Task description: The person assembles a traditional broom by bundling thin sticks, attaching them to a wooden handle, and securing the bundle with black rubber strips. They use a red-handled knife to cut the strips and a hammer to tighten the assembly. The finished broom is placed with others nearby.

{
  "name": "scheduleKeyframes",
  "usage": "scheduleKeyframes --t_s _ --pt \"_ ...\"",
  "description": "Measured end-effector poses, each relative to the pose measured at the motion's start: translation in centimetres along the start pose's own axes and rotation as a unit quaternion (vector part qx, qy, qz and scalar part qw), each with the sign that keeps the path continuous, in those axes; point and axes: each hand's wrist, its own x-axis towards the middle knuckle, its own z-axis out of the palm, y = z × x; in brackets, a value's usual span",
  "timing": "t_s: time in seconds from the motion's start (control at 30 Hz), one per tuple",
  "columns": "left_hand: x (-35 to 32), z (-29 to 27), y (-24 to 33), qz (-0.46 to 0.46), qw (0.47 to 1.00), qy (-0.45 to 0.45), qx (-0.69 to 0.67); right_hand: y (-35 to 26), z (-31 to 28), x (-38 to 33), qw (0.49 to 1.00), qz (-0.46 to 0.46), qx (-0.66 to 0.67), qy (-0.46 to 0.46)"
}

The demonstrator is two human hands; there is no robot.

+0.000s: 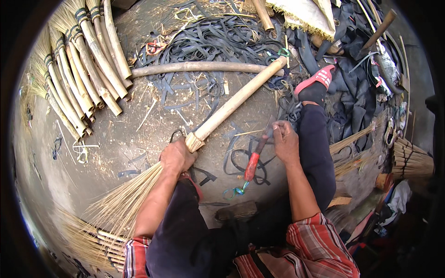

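Observation:
My left hand (178,156) is closed around the straw neck of a broom, just below where its pale wooden handle (238,98) enters. The handle slants up to the right, its far end over a long stick (199,68). Under my left forearm the broom's straw (127,197) fans out toward the lower left. My right hand (285,141) is closed, thumb and fingertips pinched together; what they hold I cannot make out. Right beside those fingertips is the dark blade end of a red-handled knife (251,167). Whether the fingers touch the blade is unclear.
Finished-looking brooms (85,69) lie in a row at the upper left. Black rubber strips (218,39) are heaped at the far side, with dark rubber sheets (347,99) at right. More straw bundles (411,160) lie far right. My foot in a red shoe (317,81) rests near the stick's end.

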Motion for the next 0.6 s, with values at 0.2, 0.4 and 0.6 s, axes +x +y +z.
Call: scheduleKeyframes --t_s 0.2,0.4,0.6 --pt "-0.2 -0.3 -0.1 0.015 1.000 -0.010 0.003 -3.4 0.1 -1.6 0.988 -0.091 0.104 -0.061" --pt "-0.4 -0.6 -0.1 0.014 1.000 -0.015 -0.007 -8.5 5.3 -5.7 0.989 -0.029 -0.038 -0.142" --pt "-0.3 0.4 -0.8 0.041 0.999 0.007 -0.029 -8.4 13.5 -6.5 0.978 -0.158 0.008 -0.138"
